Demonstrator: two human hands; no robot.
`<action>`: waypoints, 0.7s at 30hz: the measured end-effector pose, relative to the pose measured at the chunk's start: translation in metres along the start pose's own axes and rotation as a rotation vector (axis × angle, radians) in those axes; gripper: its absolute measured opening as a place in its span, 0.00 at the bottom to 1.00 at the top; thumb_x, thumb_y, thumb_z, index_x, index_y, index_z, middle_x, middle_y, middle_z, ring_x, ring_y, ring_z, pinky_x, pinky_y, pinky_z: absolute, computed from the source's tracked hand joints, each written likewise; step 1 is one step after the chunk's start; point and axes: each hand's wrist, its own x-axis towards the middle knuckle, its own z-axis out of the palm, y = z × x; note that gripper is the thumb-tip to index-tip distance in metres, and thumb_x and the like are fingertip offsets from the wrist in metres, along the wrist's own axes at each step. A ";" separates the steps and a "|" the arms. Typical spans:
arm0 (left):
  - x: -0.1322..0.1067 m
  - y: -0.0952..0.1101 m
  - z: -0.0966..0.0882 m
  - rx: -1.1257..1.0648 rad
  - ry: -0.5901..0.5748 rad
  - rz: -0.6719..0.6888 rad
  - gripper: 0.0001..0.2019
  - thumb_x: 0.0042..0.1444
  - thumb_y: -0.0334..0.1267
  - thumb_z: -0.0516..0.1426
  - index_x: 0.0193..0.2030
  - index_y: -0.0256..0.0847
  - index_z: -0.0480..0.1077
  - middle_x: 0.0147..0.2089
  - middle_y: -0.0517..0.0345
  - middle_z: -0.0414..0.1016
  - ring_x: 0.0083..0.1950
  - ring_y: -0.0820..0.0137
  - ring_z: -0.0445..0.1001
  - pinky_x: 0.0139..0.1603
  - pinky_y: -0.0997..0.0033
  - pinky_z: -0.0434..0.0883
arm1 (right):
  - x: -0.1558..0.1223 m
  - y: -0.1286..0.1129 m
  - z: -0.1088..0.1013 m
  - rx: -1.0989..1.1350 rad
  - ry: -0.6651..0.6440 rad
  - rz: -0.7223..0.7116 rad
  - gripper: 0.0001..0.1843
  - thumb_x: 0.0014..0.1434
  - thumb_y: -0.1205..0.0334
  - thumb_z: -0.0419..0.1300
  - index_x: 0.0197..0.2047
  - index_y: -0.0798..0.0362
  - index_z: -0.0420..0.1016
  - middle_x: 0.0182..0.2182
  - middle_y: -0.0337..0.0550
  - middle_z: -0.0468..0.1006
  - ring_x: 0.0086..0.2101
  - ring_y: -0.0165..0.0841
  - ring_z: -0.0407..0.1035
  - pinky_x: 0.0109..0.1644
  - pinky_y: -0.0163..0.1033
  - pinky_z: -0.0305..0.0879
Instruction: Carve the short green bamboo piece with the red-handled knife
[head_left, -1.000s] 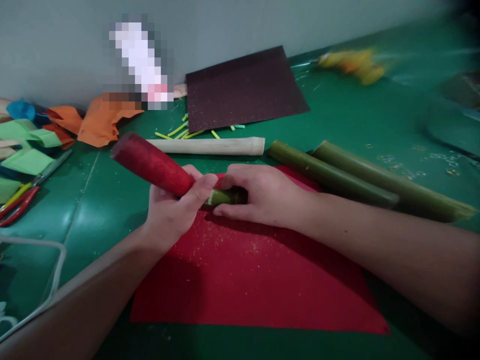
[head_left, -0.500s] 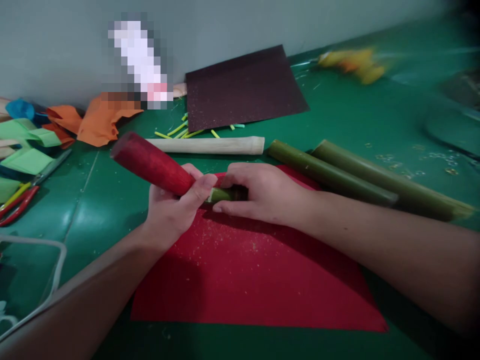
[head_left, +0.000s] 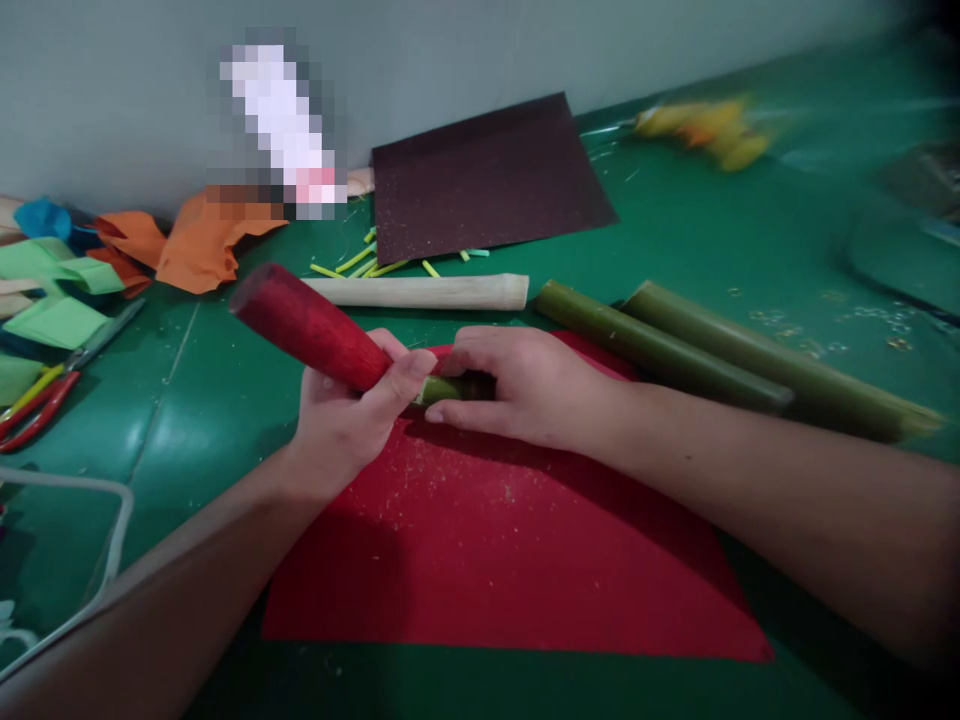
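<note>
My left hand [head_left: 345,415] is wrapped around a bamboo stick [head_left: 442,388] whose left part is covered in red paper [head_left: 304,325]; that end tilts up to the left. My right hand [head_left: 525,385] is closed over the bare green part of the same stick, right beside my left thumb. Both hands hover just above a red sheet [head_left: 510,560] lying on the green table [head_left: 210,420], speckled with fine dust.
Two long green bamboo poles [head_left: 675,350] lie at the right, a pale peeled stick [head_left: 420,291] behind my hands. A dark sheet [head_left: 487,175] leans on the wall. Orange and green paper scraps [head_left: 187,240], red-handled scissors [head_left: 45,400] and a white cable [head_left: 112,530] sit left.
The red-wrapped end has shifted very slightly to the right; my hands keep the same grip.
</note>
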 end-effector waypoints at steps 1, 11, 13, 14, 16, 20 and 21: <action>0.000 0.000 0.000 0.000 0.000 0.008 0.16 0.59 0.42 0.65 0.23 0.41 0.70 0.22 0.63 0.67 0.22 0.77 0.62 0.24 0.75 0.66 | 0.000 0.000 0.000 -0.001 -0.001 0.004 0.15 0.60 0.53 0.68 0.44 0.56 0.81 0.31 0.37 0.70 0.31 0.29 0.62 0.35 0.38 0.50; -0.001 0.000 -0.002 -0.042 -0.082 0.042 0.25 0.59 0.56 0.65 0.21 0.40 0.69 0.20 0.63 0.65 0.22 0.78 0.62 0.23 0.76 0.65 | -0.001 0.001 -0.001 -0.009 -0.004 0.000 0.16 0.60 0.51 0.69 0.43 0.55 0.80 0.32 0.39 0.72 0.33 0.31 0.65 0.35 0.38 0.51; -0.001 -0.002 -0.002 -0.039 -0.019 0.050 0.25 0.59 0.58 0.64 0.23 0.40 0.71 0.21 0.62 0.66 0.22 0.78 0.62 0.24 0.76 0.66 | -0.001 0.000 -0.001 -0.015 -0.009 0.007 0.16 0.59 0.52 0.69 0.43 0.55 0.81 0.31 0.38 0.71 0.32 0.31 0.64 0.35 0.38 0.51; -0.001 -0.002 -0.002 -0.035 -0.018 0.058 0.25 0.59 0.59 0.64 0.23 0.40 0.72 0.21 0.62 0.67 0.22 0.78 0.63 0.25 0.76 0.67 | -0.001 -0.001 -0.001 -0.018 -0.009 0.011 0.16 0.59 0.52 0.69 0.43 0.55 0.81 0.31 0.38 0.71 0.32 0.31 0.64 0.35 0.38 0.51; -0.001 -0.004 -0.002 -0.033 -0.038 0.075 0.24 0.60 0.58 0.63 0.24 0.40 0.72 0.23 0.61 0.68 0.24 0.78 0.65 0.26 0.76 0.68 | 0.000 -0.001 -0.001 -0.021 -0.009 0.013 0.16 0.59 0.51 0.69 0.42 0.56 0.80 0.31 0.38 0.71 0.32 0.31 0.64 0.35 0.38 0.51; -0.002 -0.005 -0.004 -0.035 -0.050 0.081 0.23 0.61 0.57 0.63 0.25 0.40 0.72 0.24 0.61 0.69 0.25 0.77 0.66 0.27 0.76 0.69 | 0.000 0.001 0.000 -0.021 0.003 -0.006 0.16 0.59 0.50 0.69 0.41 0.56 0.80 0.31 0.38 0.71 0.33 0.31 0.65 0.35 0.38 0.52; -0.002 -0.006 -0.004 -0.033 -0.052 0.080 0.23 0.61 0.57 0.63 0.25 0.40 0.72 0.24 0.61 0.69 0.25 0.77 0.66 0.27 0.76 0.69 | 0.000 0.002 0.000 -0.022 0.004 -0.008 0.16 0.59 0.50 0.69 0.41 0.56 0.79 0.31 0.38 0.71 0.33 0.31 0.65 0.35 0.38 0.51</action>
